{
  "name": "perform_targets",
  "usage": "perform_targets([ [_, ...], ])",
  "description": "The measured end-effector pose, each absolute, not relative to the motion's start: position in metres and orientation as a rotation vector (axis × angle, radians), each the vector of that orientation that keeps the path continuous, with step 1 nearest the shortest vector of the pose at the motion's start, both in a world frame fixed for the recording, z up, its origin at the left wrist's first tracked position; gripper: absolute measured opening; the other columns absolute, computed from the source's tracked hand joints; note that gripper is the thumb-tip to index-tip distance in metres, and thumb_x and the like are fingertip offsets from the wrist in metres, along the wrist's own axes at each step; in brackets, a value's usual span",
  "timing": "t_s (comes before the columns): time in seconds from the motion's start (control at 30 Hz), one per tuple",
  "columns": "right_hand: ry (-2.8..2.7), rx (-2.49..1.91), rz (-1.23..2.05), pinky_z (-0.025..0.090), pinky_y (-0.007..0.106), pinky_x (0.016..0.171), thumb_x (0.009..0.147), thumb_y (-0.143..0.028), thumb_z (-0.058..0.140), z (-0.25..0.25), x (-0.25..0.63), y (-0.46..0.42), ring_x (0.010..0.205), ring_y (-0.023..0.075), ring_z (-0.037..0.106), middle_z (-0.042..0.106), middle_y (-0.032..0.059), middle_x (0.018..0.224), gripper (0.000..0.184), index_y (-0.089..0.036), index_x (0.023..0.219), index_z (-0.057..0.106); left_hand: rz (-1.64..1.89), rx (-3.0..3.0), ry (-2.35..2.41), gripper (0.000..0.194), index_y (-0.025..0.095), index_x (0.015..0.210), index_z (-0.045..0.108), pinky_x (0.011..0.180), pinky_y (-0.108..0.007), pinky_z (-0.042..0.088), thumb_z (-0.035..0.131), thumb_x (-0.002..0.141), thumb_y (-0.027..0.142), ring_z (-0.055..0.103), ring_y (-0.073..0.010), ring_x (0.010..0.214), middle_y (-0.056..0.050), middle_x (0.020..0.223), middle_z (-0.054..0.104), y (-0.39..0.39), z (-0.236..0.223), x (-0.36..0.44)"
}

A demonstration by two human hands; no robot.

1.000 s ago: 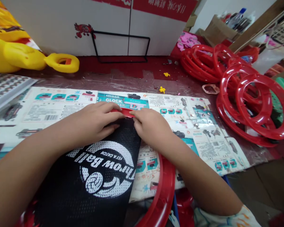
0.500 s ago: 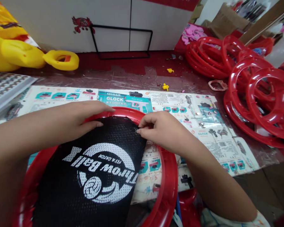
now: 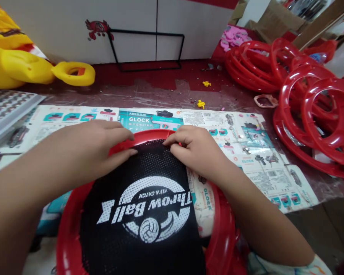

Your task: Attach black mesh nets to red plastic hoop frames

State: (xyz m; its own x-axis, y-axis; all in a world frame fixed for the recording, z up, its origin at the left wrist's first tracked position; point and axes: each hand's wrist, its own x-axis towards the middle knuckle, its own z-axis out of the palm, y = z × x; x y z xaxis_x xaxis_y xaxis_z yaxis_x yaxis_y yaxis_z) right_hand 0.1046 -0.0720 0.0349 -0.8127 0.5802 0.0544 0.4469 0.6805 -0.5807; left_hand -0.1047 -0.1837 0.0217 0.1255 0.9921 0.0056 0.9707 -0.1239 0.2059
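Observation:
A large red plastic ring [image 3: 67, 233] is tilted in front of me, its near part cut off by the picture's lower edge. Black mesh fabric [image 3: 109, 244] with a white "Throw Ball" print, upside down to me, lies across it and leaves a gap at the right side. My left hand [image 3: 110, 143] grips the ring's far rim at the left, thumb on the mesh edge and fingers over the rim. Closed in a pinch, my right hand [image 3: 192, 147] holds the mesh's far edge against the rim; its fingertips are partly hidden.
More red rings [image 3: 312, 110] are piled at the right, near pink pieces [image 3: 235, 37]. Printed cardboard [image 3: 263, 164] covers the tabletop. A black wire frame [image 3: 149, 69] leans against the white panel. Yellow plastic parts [image 3: 77, 74] and a tray of small round pieces [image 3: 15, 118] are at the left.
The ring and mesh have turned and shifted right, so the print is more level. My right hand has moved along the mesh edge towards my left hand, narrowing the space between them.

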Motion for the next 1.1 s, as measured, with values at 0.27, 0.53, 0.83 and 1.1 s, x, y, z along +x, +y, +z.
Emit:
perform_targets([
  [0.27, -2.740, -0.846, 0.575, 0.044, 0.029, 0.080, 0.083, -0.010, 0.047, 0.030, 0.105, -0.065, 0.085, 0.0178, 0.059, 0.066, 0.0071, 0.086, 0.031, -0.014, 0.093, 0.076, 0.637, 2.206, 1.862, 0.059, 0.010, 0.140, 0.035, 0.108, -0.052, 0.037, 0.044, 0.092, 0.043, 0.041, -0.0330, 0.133, -0.021, 0.143, 0.044, -0.169, -0.011, -0.071],
  [0.53, -2.751, -0.689, 0.622, 0.045, 0.030, 0.078, 0.084, -0.009, 0.046, 0.026, 0.106, -0.068, 0.082, 0.0170, 0.056, 0.063, 0.0059, 0.082, 0.031, -0.014, 0.092, 0.076, 0.497, 2.239, 1.872, 0.055, 0.015, 0.130, 0.044, 0.096, -0.057, 0.043, 0.046, 0.086, 0.048, 0.050, -0.0363, 0.113, -0.019, 0.123, 0.053, -0.172, -0.010, -0.076],
  [0.83, -2.726, -0.666, 0.611, 0.045, 0.030, 0.077, 0.084, -0.009, 0.045, 0.022, 0.104, -0.067, 0.082, 0.0174, 0.055, 0.061, 0.0061, 0.081, 0.032, -0.013, 0.093, 0.076, 0.522, 2.293, 1.872, 0.043, 0.015, 0.115, 0.048, 0.095, -0.055, 0.044, 0.045, 0.085, 0.045, 0.048, -0.0336, 0.108, -0.017, 0.117, 0.046, -0.172, -0.018, -0.072],
  [1.1, -2.769, -0.624, 0.490, 0.044, 0.031, 0.077, 0.087, -0.010, 0.045, 0.017, 0.103, -0.066, 0.083, 0.0182, 0.054, 0.060, 0.0064, 0.083, 0.032, -0.015, 0.095, 0.075, 0.515, 2.290, 1.846, 0.044, 0.016, 0.118, 0.049, 0.092, -0.054, 0.046, 0.045, 0.085, 0.045, 0.047, -0.0339, 0.107, -0.017, 0.116, 0.044, -0.170, -0.017, -0.074],
])
